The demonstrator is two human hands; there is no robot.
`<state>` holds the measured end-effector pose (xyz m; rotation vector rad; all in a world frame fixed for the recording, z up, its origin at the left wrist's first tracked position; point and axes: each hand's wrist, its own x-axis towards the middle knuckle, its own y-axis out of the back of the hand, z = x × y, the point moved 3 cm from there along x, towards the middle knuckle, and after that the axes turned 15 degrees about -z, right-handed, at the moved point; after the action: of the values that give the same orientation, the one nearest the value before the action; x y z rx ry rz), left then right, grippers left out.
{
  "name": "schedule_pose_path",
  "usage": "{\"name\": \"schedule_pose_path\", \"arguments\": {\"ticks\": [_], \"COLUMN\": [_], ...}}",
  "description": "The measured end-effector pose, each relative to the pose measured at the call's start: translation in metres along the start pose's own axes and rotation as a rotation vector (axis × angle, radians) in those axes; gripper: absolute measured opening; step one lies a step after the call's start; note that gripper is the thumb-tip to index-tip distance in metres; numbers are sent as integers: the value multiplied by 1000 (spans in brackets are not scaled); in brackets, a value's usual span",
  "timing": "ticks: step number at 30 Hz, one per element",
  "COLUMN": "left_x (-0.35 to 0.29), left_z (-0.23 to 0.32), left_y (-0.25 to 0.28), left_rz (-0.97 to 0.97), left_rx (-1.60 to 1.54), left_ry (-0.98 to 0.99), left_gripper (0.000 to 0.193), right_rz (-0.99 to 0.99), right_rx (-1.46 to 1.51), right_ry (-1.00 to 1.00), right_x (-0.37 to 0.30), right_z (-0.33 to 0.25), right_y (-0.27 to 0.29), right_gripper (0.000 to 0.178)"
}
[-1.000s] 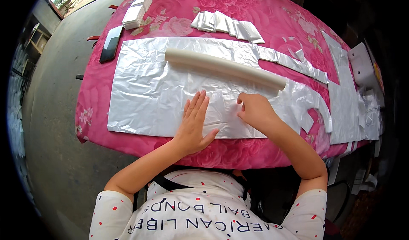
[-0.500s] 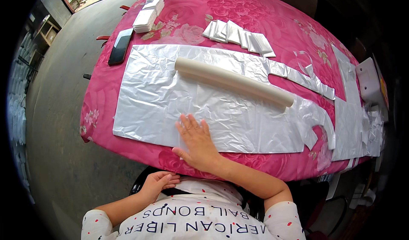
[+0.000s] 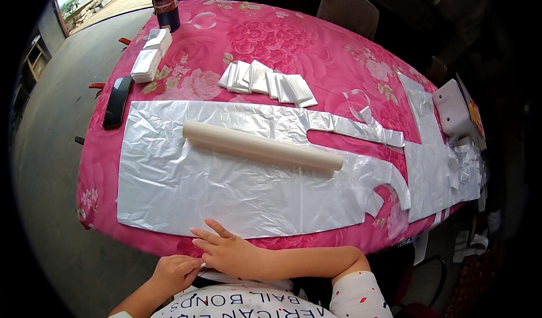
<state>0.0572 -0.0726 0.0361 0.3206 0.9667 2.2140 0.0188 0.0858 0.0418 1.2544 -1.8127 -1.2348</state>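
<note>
A thin, shiny white plastic sheet (image 3: 243, 205), shaped like a disposable apron with strap-like ends on its right, lies flat and wrinkled on the table. On it rests a long cream tube (image 3: 262, 147), slanting down to the right. My left hand (image 3: 176, 274) is at the near table edge, fingers closed together; a small white bit shows at its fingertips, too little to name. Beside it, almost touching those fingertips, my right hand (image 3: 234, 256) has its fingers spread near the sheet's near edge. Neither hand touches the tube.
The pink flowered tablecloth (image 3: 316, 53) carries folded plastic packets (image 3: 268, 82), a white packet stack (image 3: 148, 61), a black phone (image 3: 117, 102) and a dark flask (image 3: 165, 7). At right are more plastic sheets (image 3: 426, 174) and a white box (image 3: 451, 108). A chair (image 3: 347, 12) stands beyond.
My right hand has drawn back from on top of the sheet toward me and now meets my left hand at the table edge. The view has shifted; the tube and sheet lie as before.
</note>
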Motion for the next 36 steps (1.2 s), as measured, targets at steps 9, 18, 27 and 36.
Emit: {"name": "schedule_pose_path", "arguments": {"ticks": [9,18,27,36], "left_x": [24,21,21,111], "left_z": [2,9,1,1], "left_y": [9,4,9,-6], "left_rz": [150,103,94,-60], "left_rx": [10,-1,243,168], "left_ry": [-33,-40,7,50], "left_gripper": [25,23,23,76], "right_rz": [650,496,303,125], "right_rx": [848,-122,363,480], "right_ry": [-583,-1299,-616,-541], "right_x": [-56,-107,-104,-137], "right_z": [206,361,205,88], "right_y": [107,119,92,22], "right_gripper": [18,38,40,47]}}
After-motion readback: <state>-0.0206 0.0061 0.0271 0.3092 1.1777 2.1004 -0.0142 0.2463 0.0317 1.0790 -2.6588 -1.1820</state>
